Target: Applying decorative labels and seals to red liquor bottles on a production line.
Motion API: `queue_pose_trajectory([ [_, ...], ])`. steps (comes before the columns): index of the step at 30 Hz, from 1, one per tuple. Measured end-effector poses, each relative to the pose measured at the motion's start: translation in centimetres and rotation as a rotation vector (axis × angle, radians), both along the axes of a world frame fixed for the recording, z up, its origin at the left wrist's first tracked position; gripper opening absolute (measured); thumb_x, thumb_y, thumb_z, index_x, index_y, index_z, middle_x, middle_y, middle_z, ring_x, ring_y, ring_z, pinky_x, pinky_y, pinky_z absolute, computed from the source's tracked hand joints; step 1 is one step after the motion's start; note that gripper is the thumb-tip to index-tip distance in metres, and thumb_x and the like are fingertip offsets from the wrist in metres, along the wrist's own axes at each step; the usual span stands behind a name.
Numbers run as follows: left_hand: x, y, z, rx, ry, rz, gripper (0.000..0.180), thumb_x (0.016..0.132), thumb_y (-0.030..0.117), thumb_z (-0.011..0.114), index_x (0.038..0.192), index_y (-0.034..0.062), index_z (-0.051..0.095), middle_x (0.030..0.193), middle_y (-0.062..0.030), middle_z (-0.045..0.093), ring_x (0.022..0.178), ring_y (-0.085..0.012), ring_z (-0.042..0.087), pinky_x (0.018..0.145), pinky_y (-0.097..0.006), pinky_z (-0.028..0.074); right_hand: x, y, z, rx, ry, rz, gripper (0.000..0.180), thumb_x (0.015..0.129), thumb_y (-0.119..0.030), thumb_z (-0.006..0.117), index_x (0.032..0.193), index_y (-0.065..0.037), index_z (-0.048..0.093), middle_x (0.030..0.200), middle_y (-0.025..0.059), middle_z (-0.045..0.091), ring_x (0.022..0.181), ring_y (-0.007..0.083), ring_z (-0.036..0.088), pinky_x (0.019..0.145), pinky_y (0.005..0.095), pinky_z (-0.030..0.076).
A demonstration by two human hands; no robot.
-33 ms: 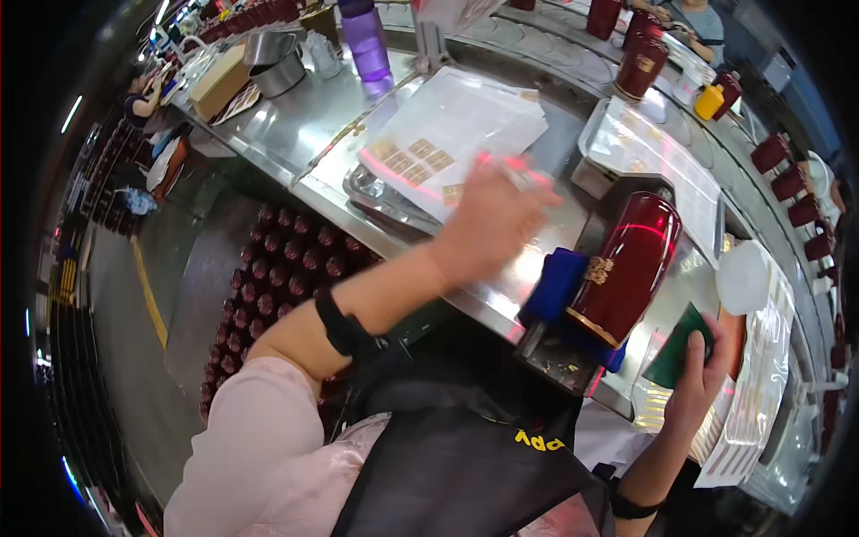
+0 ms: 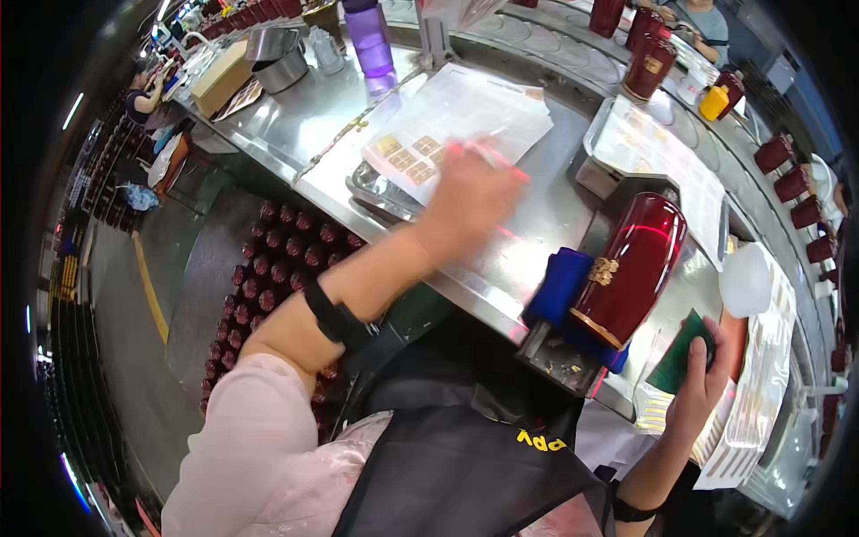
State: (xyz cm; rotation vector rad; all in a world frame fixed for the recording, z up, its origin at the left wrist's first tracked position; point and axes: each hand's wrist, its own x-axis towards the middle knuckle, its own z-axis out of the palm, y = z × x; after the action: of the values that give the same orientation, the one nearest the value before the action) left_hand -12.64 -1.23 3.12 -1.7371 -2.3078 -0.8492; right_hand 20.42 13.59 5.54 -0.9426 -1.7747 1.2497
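My left hand [image 2: 470,201] is over the right part of a white sheet bearing small gold decals [image 2: 413,161]. Its fingers are smeared by motion, so I cannot tell whether they hold anything. To its right, a glossy dark red vase [image 2: 637,259] with a gold emblem and gold rim lies tilted on a holder padded with blue cloth [image 2: 561,285]. Beyond the vase's lower end, at the right, my right hand [image 2: 696,385] grips a thin, flat green scraper-like piece [image 2: 677,355] between thumb and fingers. A red light line crosses the vase.
Under the white sheet sits a metal tray [image 2: 376,190]. Another tray [image 2: 601,174] with sheets stands behind the vase. Decal strips [image 2: 756,394] and a white bowl [image 2: 744,279] lie right. A purple bottle [image 2: 369,45] stands far back. Red vases [image 2: 649,67] line the conveyor; several more [image 2: 268,268] sit below.
My left hand has moved left and slightly down, away from the vase and nearer the gold decals. My right hand keeps its grip on the green piece, nearly unmoved.
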Motion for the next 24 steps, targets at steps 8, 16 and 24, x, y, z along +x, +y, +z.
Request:
queue_pose_trajectory([
  [8, -15.6, -5.8, -4.1, -0.164, 0.428, 0.548, 0.042, 0.081, 0.035, 0.066, 0.112, 0.0067, 0.064, 0.113, -0.0164, 0.062, 0.111, -0.0363, 0.05, 0.099, -0.052, 0.036, -0.8, -0.7, -0.4, 0.016, -0.021, 0.161, 0.031, 0.098, -0.005, 0.044, 0.128, 0.002, 0.05, 0.137, 0.0162, 0.051, 0.121, 0.0226, 0.053, 0.083, 0.0309, 0.056],
  [16, -18.2, -6.3, -3.8, -0.449, -0.021, 0.663, 0.037, 0.083, 0.04, 0.063, 0.098, 0.0061, 0.067, 0.107, -0.0151, 0.064, 0.107, -0.0336, 0.056, 0.087, -0.049, 0.047, -2.0, -0.7, 1.0, 0.059, -0.074, 0.167, 0.031, 0.097, -0.005, 0.045, 0.128, 0.001, 0.051, 0.134, 0.0154, 0.053, 0.119, 0.0211, 0.055, 0.083, 0.0299, 0.054],
  [24, -17.2, -6.7, -3.1, -0.387, 0.144, 0.649, 0.031, 0.088, 0.035, 0.059, 0.095, 0.0063, 0.068, 0.098, -0.0142, 0.066, 0.098, -0.0314, 0.06, 0.081, -0.049, 0.049, -0.6, -0.7, 1.0, 0.074, -0.042, 0.158, 0.032, 0.097, -0.004, 0.045, 0.127, 0.001, 0.052, 0.134, 0.0152, 0.054, 0.119, 0.0207, 0.055, 0.082, 0.0293, 0.054],
])
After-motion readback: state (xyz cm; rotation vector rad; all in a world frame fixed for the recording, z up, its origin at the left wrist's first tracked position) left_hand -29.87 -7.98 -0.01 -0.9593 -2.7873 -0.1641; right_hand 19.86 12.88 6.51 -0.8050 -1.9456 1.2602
